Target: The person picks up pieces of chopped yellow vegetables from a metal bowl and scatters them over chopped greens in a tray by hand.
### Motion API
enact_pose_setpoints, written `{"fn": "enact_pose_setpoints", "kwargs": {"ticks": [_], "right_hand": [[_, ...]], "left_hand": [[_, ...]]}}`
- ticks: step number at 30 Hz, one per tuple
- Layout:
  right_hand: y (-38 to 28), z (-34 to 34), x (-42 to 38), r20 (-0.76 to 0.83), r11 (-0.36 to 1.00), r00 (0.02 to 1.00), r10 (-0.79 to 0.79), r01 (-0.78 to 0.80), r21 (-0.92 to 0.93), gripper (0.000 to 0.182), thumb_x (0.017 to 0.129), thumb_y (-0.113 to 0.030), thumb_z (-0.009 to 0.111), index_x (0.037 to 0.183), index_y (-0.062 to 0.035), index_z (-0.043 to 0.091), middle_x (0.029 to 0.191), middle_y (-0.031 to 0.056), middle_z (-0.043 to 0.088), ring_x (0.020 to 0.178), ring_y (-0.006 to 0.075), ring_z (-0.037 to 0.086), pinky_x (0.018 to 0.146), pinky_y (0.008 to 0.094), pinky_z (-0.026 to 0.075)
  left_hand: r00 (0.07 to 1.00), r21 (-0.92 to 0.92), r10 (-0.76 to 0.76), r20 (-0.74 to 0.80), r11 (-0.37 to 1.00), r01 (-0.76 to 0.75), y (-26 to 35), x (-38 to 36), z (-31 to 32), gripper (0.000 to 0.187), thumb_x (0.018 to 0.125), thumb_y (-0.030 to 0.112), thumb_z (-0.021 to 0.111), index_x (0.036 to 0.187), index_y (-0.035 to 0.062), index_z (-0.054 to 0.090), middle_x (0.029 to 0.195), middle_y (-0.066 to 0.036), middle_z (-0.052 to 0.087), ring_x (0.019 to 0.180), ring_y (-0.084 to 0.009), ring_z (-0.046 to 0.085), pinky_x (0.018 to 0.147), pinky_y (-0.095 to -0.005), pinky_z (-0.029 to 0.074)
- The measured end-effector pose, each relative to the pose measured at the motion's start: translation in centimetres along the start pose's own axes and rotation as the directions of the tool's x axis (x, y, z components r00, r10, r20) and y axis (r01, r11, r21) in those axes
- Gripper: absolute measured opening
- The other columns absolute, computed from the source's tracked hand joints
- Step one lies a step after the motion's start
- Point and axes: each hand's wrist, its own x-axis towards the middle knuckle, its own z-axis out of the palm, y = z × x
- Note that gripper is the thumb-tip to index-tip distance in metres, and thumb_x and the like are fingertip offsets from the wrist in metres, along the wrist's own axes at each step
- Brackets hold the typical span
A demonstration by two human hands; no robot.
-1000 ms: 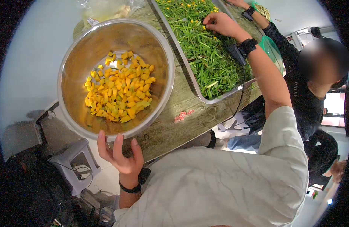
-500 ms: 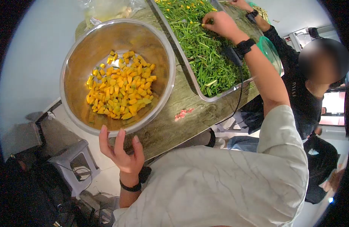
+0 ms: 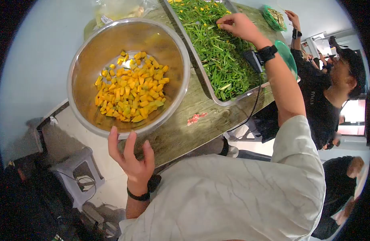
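Observation:
A large steel bowl [image 3: 82, 108] holds diced orange-yellow pumpkin [image 3: 130, 90], some pieces with green skin. My left hand [image 3: 132, 156] is at the bowl's near rim, its fingers spread and the fingertips at or touching the edge. To the right lies a long metal tray [image 3: 207, 86] full of chopped green stems [image 3: 229, 66], with yellow bits toward its far end. My right hand [image 3: 241, 29] is over the greens, thumb and fingers pinched on a small yellow piece [image 3: 219, 25], mostly hidden by the fingertips.
Red-and-white scraps [image 3: 196, 118] lie on the wooden table [image 3: 177, 140]. A clear plastic bag [image 3: 116, 10] sits behind the bowl. Green baskets [image 3: 287, 56] stand beyond the tray. A black-clad person [image 3: 319, 96] is across on the right. A grey stool [image 3: 78, 176] stands lower left.
My right hand stays over the greens, still pinching. The person on the right has raised a hand away from the tray, above a green basket. The view has shifted slightly.

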Motion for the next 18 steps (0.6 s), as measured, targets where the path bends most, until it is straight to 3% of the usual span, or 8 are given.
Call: {"fn": "enact_pose_setpoints", "kwargs": {"ticks": [2, 5, 8, 11, 12, 15, 18], "right_hand": [[-3.7, -2.0, 0.4, 0.031, 0.994, 0.994, 0.104, -0.104, 0.031, 0.021, 0.089, -0.014, 0.069, 0.108, -0.0054, 0.068, 0.082, 0.0048, 0.069, 0.072, 0.0145, 0.063, 0.063, 0.0314, 0.052], [-5.6, -2.3, 1.1, 0.000, 0.991, 0.994, 0.105, -0.105, 0.081, 0.018, 0.088, -0.014, 0.068, 0.103, -0.0053, 0.072, 0.085, 0.0063, 0.071, 0.074, 0.0168, 0.065, 0.067, 0.0327, 0.053], [-1.5, -0.9, 1.4, 0.112, 0.986, 0.992, 0.060, -0.041, -0.162, 0.022, 0.086, -0.010, 0.067, 0.107, -0.0059, 0.071, 0.087, 0.0088, 0.071, 0.076, 0.0186, 0.066, 0.071, 0.0341, 0.054], [-0.7, -0.3, 0.6, 0.121, 0.990, 0.988, 0.100, -0.086, -0.114, 0.018, 0.085, -0.009, 0.066, 0.102, -0.0043, 0.071, 0.085, 0.0098, 0.071, 0.076, 0.0195, 0.066, 0.073, 0.0347, 0.053], [-1.1, -0.1, 0.3, 0.051, 0.997, 0.998, 0.044, -0.040, -0.061, 0.017, 0.085, -0.009, 0.064, 0.100, -0.0044, 0.072, 0.086, 0.0102, 0.071, 0.078, 0.0195, 0.066, 0.075, 0.0342, 0.053], [-2.3, -0.4, -0.2, 0.024, 0.992, 0.994, 0.110, -0.108, -0.059, 0.019, 0.084, -0.018, 0.066, 0.098, -0.0085, 0.074, 0.087, 0.0131, 0.072, 0.078, 0.0264, 0.069, 0.077, 0.0383, 0.055], [-5.0, -1.9, -1.1, -0.028, 0.996, 0.995, 0.093, -0.093, 0.008, 0.019, 0.086, -0.017, 0.065, 0.101, -0.0081, 0.073, 0.088, 0.0106, 0.072, 0.077, 0.0230, 0.069, 0.074, 0.0358, 0.054]], "left_hand": [[1.000, -0.001, 0.017, -0.015, 1.000, -0.017, -0.2, 0.0, 0.2, 0.053, 0.084, 0.007, 0.067, 0.133, 0.0048, 0.048, 0.149, -0.025, 0.028, 0.136, -0.0425, 0.034, 0.111, -0.0510, 0.032], [1.000, -0.012, 0.009, -0.013, 1.000, -0.009, -0.4, -0.2, 0.3, 0.054, 0.084, 0.008, 0.068, 0.133, 0.0048, 0.048, 0.150, -0.024, 0.027, 0.136, -0.0416, 0.034, 0.111, -0.0518, 0.032], [1.000, -0.024, 0.011, -0.026, 1.000, -0.011, -0.3, -0.1, 0.3, 0.052, 0.083, 0.007, 0.068, 0.132, 0.0049, 0.049, 0.150, -0.024, 0.028, 0.137, -0.0412, 0.034, 0.110, -0.0515, 0.032], [1.000, -0.020, 0.012, -0.023, 1.000, -0.012, -0.6, -0.2, 0.4, 0.052, 0.082, 0.007, 0.069, 0.131, 0.0050, 0.051, 0.150, -0.023, 0.028, 0.136, -0.0413, 0.034, 0.110, -0.0508, 0.033], [1.000, -0.032, 0.010, -0.028, 0.999, -0.010, -0.6, -0.2, 0.3, 0.052, 0.082, 0.007, 0.069, 0.131, 0.0050, 0.051, 0.150, -0.023, 0.028, 0.136, -0.0413, 0.034, 0.110, -0.0504, 0.033], [0.999, -0.056, 0.016, -0.033, 0.998, -0.017, -0.7, -0.2, 0.4, 0.052, 0.082, 0.007, 0.069, 0.130, 0.0050, 0.052, 0.150, -0.023, 0.028, 0.136, -0.0411, 0.035, 0.110, -0.0492, 0.033], [0.999, -0.056, 0.031, -0.034, 0.998, -0.032, -0.6, -0.1, 0.4, 0.052, 0.081, 0.008, 0.069, 0.130, 0.0052, 0.052, 0.150, -0.023, 0.028, 0.135, -0.0404, 0.036, 0.109, -0.0481, 0.033]]}}
